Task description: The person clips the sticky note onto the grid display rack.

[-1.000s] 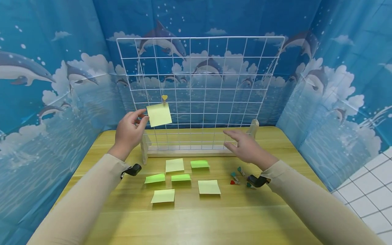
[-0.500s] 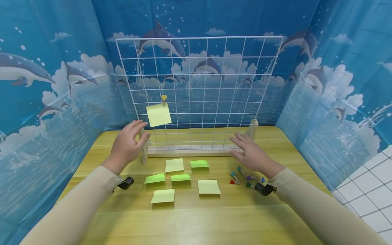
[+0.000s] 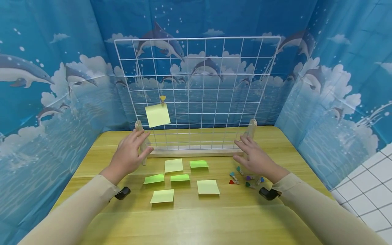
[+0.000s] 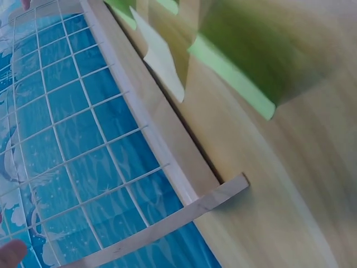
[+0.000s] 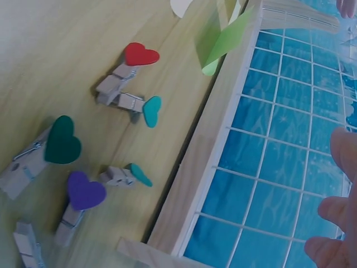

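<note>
My left hand [image 3: 127, 154], fingers extended and holding nothing, is by the left wooden foot of the white wire grid rack [image 3: 196, 102]. Beside the rack's right foot is my right hand [image 3: 259, 158], fingers spread and nothing in them. A pale yellow sticky note [image 3: 157, 115] hangs slightly tilted on the grid under a clothespin with a yellow heart [image 3: 163, 98]. Just below the right hand lie several small wooden clothespins with coloured hearts, among them a red-heart clothespin [image 5: 141, 54] and a purple-heart clothespin [image 5: 85, 191]. Only a fingertip [image 4: 12, 254] shows in the left wrist view.
In front of the rack, several sticky notes lie on the wooden table [image 3: 196, 221], including a green note [image 3: 199, 164] and a pale yellow note [image 3: 208, 187]. A blue dolphin-print curtain [image 3: 46, 153] surrounds the table's back and sides.
My left hand has moved down, away from the hanging note's edge, its fingers opening out. The right hand has shifted slightly right and down, uncovering more clothespins. The note stays hanging.
</note>
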Demonstrator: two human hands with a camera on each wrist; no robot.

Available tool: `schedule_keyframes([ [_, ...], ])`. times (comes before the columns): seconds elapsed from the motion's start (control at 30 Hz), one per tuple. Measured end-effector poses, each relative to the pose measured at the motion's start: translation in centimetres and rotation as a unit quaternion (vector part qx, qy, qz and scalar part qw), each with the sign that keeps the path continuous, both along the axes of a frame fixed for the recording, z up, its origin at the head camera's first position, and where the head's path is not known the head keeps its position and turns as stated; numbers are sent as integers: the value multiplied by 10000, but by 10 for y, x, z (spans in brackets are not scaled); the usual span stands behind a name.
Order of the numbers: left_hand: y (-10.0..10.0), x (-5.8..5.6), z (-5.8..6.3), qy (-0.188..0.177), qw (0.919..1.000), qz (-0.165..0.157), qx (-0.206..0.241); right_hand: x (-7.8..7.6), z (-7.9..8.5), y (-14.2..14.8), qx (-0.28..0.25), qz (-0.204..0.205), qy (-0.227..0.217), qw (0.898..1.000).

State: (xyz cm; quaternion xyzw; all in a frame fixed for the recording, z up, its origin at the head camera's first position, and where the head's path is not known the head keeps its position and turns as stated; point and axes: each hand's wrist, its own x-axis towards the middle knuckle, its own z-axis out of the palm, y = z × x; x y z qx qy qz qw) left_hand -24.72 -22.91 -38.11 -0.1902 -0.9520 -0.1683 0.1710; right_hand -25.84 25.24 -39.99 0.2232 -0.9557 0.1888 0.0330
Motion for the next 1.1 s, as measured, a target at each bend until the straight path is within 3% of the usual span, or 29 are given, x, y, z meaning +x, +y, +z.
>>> schedule_keyframes([
  [0.47,1,9,-15,-429,9983,10,-399,7,-11,10,103,-11,14,9999],
  [1.1,3,19,-38,-1131,9921,116,-536,16,-21,23,163,-178,-234,9994],
])
